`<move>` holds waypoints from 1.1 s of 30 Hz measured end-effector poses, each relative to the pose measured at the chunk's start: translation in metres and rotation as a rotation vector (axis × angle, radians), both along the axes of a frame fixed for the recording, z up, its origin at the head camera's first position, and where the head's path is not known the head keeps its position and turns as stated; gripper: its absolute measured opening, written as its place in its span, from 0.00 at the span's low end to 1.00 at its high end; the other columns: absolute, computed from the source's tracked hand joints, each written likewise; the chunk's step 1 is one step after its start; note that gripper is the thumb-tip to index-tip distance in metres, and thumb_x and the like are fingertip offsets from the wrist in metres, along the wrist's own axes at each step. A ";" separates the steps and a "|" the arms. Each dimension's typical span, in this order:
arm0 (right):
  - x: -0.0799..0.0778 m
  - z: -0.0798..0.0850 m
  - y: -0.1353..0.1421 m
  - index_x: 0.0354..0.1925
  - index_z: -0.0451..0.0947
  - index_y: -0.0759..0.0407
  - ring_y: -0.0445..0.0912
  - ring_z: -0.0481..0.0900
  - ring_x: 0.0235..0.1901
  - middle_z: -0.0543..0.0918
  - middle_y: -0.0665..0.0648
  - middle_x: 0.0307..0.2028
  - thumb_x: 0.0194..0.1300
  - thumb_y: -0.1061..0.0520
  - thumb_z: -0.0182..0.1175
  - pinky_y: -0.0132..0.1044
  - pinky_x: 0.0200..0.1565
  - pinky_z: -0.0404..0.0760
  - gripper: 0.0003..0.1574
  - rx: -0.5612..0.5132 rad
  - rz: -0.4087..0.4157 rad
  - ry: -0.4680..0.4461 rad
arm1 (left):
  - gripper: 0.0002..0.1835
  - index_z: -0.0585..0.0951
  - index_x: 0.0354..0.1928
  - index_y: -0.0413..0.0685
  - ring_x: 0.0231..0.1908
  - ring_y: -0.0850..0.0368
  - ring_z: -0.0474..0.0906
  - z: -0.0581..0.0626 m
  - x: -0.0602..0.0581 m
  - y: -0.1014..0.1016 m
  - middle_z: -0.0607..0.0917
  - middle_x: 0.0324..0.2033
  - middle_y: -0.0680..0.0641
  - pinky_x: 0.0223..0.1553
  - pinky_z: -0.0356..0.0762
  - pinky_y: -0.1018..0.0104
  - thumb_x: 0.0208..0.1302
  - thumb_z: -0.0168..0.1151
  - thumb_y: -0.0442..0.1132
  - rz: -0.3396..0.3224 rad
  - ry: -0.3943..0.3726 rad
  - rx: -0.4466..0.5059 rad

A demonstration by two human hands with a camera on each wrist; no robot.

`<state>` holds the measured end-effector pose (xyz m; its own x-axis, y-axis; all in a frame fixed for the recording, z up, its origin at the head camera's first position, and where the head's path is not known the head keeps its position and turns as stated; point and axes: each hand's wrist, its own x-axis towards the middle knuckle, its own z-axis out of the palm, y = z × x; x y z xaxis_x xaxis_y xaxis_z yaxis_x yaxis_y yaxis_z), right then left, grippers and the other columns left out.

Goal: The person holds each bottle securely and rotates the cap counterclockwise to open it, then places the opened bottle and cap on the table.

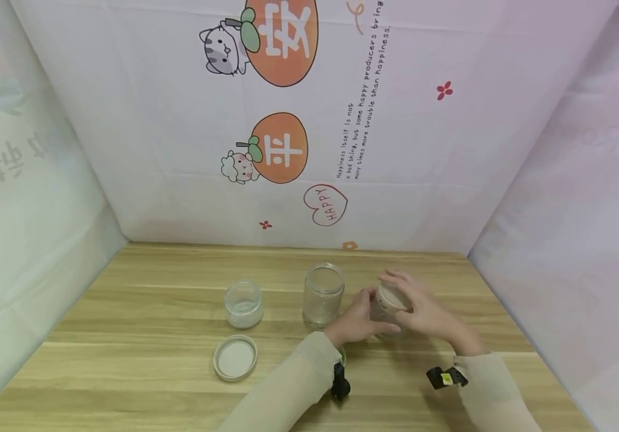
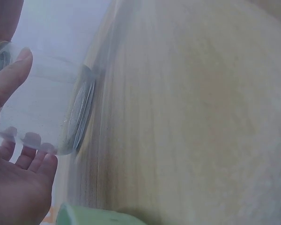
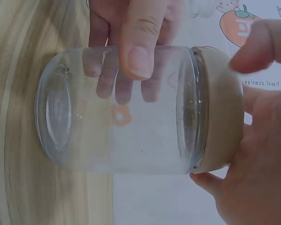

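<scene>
Upright on the table stands a clear glass jar (image 3: 131, 140) with a beige lid (image 3: 222, 108) on its mouth. My left hand (image 1: 354, 322) holds the jar's body, thumb on one side and fingers round the other; the left wrist view shows the glass (image 2: 42, 108) between them. Over the top, my right hand (image 1: 424, 311) grips the lid, its thumb and fingers spread around the rim. Just left of my left hand is a taller lidless glass jar (image 1: 322, 300). No contents can be made out in the held jar.
Further left stands a small lidless glass jar (image 1: 243, 307). In front of it lies a pale round lid (image 1: 236, 359), inner side up. A green object (image 2: 96, 216) is close to my left wrist, mostly hidden by the sleeve in the head view. Printed cloth (image 1: 406, 198) walls the table.
</scene>
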<state>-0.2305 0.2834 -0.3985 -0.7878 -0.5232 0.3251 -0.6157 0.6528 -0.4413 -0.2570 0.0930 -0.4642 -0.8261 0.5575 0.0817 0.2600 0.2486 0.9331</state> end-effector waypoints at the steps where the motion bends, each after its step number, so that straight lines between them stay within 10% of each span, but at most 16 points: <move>1: 0.001 0.000 -0.001 0.72 0.64 0.62 0.72 0.53 0.70 0.60 0.69 0.71 0.60 0.61 0.60 0.80 0.56 0.60 0.41 -0.007 -0.008 -0.001 | 0.49 0.56 0.73 0.43 0.67 0.50 0.62 0.000 0.000 0.000 0.65 0.65 0.47 0.67 0.63 0.54 0.59 0.74 0.52 -0.002 0.000 0.000; 7: 0.004 0.005 -0.005 0.70 0.66 0.62 0.70 0.57 0.67 0.62 0.69 0.70 0.74 0.47 0.57 0.76 0.57 0.64 0.34 -0.030 -0.163 -0.023 | 0.48 0.58 0.72 0.42 0.66 0.50 0.63 -0.001 -0.001 0.002 0.66 0.63 0.46 0.67 0.64 0.55 0.58 0.75 0.51 0.014 0.008 -0.001; 18: 0.010 0.011 -0.011 0.65 0.73 0.61 0.63 0.70 0.52 0.73 0.69 0.54 0.68 0.26 0.54 0.63 0.46 0.72 0.47 0.118 -0.465 0.030 | 0.45 0.59 0.71 0.45 0.65 0.54 0.62 0.001 0.003 0.001 0.66 0.61 0.50 0.67 0.64 0.55 0.59 0.75 0.50 0.015 -0.031 0.006; 33: 0.013 0.017 -0.014 0.63 0.75 0.60 0.62 0.75 0.46 0.75 0.69 0.49 0.64 0.24 0.56 0.64 0.43 0.73 0.48 0.200 -0.491 0.039 | 0.45 0.59 0.71 0.47 0.65 0.55 0.61 -0.001 0.002 0.001 0.65 0.62 0.51 0.66 0.64 0.57 0.60 0.75 0.50 0.009 -0.038 0.014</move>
